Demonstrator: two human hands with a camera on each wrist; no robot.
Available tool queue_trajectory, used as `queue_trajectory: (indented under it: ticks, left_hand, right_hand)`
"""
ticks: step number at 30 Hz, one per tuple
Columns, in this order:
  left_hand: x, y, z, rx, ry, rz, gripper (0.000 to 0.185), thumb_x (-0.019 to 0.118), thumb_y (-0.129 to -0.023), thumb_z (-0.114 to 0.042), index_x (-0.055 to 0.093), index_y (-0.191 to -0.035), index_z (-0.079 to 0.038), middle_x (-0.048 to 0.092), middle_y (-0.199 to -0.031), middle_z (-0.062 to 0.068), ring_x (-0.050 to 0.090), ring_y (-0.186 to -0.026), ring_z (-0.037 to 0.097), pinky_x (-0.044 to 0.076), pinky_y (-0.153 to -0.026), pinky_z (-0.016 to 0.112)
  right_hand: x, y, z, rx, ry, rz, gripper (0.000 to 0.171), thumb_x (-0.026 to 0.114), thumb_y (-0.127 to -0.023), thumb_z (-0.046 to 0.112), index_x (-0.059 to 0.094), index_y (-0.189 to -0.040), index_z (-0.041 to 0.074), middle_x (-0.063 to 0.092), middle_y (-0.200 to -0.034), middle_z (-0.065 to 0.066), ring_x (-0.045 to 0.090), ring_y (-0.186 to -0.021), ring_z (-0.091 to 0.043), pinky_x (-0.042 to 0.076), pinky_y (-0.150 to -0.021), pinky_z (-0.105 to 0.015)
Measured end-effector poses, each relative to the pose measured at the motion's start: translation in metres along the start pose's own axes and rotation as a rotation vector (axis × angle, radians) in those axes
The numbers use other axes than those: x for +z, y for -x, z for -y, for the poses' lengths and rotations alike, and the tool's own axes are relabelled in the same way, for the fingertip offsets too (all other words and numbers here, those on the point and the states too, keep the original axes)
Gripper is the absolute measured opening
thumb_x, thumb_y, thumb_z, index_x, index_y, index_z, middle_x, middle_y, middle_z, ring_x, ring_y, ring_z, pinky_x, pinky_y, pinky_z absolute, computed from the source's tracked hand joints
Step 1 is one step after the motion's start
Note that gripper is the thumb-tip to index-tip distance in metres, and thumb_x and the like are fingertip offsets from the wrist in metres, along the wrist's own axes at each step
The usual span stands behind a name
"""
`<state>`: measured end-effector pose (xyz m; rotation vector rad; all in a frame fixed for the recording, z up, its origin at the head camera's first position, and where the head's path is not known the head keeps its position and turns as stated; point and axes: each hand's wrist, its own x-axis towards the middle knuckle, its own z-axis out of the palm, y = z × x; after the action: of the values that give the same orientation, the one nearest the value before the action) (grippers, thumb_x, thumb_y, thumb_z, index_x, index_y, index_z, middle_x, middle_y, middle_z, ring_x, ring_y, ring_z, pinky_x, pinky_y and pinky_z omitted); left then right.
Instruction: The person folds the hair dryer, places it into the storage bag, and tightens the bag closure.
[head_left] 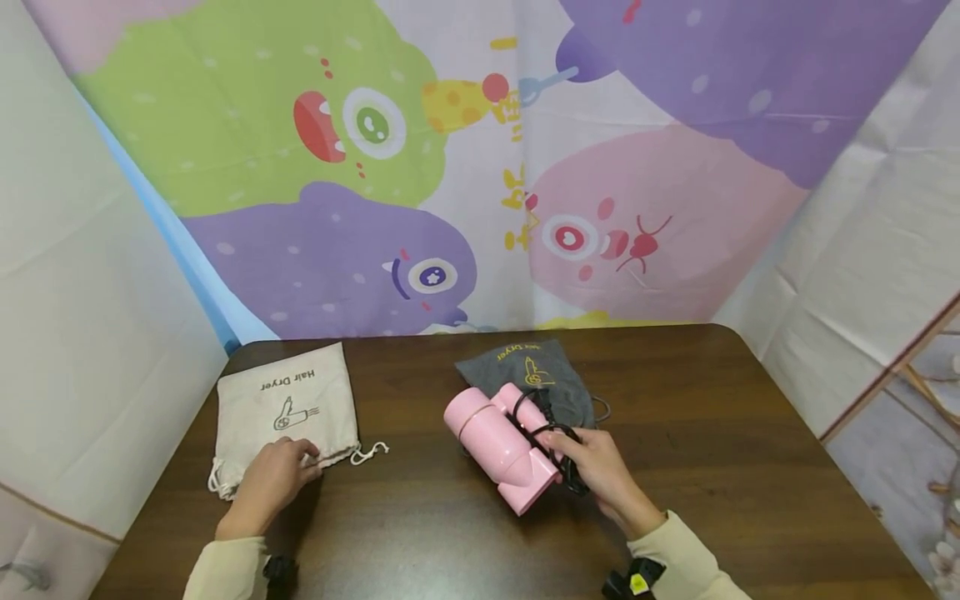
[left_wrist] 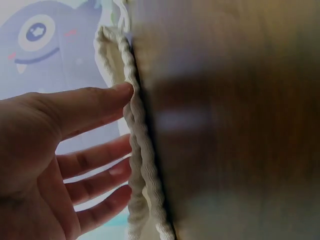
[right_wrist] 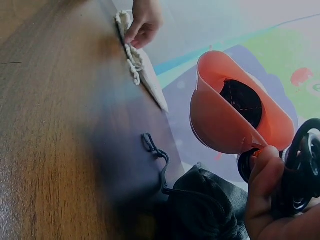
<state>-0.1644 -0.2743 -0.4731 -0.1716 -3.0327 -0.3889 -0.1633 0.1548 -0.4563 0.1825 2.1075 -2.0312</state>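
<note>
Left hand pinches, right hand grips

The left grasps the edge of a beige bag on the table; the right clutches a pink hair dryer and its black cord, raised near a gray bag.

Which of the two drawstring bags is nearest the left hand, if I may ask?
The cream bag: the left hand pinches its mouth. The dark grey bag, with yellow print, lies farther off, partly hidden behind the hair dryer.
</note>
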Motion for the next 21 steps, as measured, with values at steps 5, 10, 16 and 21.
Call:
queue_trajectory:
  ticks: [5,10,16,21]
  left_hand:
    - [0.002,-0.002,0.007,0.01,0.003,0.002,0.008,0.076,-0.077,-0.007,0.072,-0.083,-0.004,0.064,-0.074,0.009,0.06,-0.065,0.025,0.048,-0.061,0.042]
    - [0.002,-0.004,0.009,-0.01,0.035,0.007,0.004,0.075,-0.079,-0.007,0.073,-0.081,-0.004,0.071,-0.078,0.009,0.066,-0.07,0.029,0.05,-0.065,0.046]
    - [0.002,-0.008,0.011,-0.023,0.048,0.017,0.004,0.075,-0.08,-0.009,0.073,-0.077,-0.007,0.073,-0.076,0.007,0.067,-0.07,0.029,0.05,-0.065,0.046]
    - [0.001,-0.009,0.013,-0.012,0.046,0.027,0.007,0.075,-0.08,-0.01,0.073,-0.074,-0.01,0.072,-0.074,0.004,0.066,-0.068,0.027,0.049,-0.064,0.044]
  right_hand:
    - [-0.001,0.001,0.0,-0.003,0.007,0.003,0.022,0.068,-0.088,0.018,0.068,-0.085,-0.004,0.052,-0.058,0.004,0.056,-0.049,-0.014,0.048,-0.051,-0.025]
    - [-0.001,0.001,0.001,-0.004,0.017,0.007,0.023,0.068,-0.089,0.018,0.069,-0.087,-0.004,0.053,-0.058,0.004,0.056,-0.049,-0.013,0.048,-0.051,-0.025]
    - [-0.001,0.002,0.001,-0.007,0.003,0.005,0.021,0.068,-0.088,0.018,0.064,-0.074,0.003,0.052,-0.057,0.004,0.056,-0.049,-0.013,0.048,-0.051,-0.025]
    - [-0.002,0.003,0.0,-0.003,0.017,-0.002,0.02,0.067,-0.088,0.017,0.064,-0.074,0.003,0.052,-0.057,0.004,0.057,-0.05,-0.013,0.049,-0.051,-0.026]
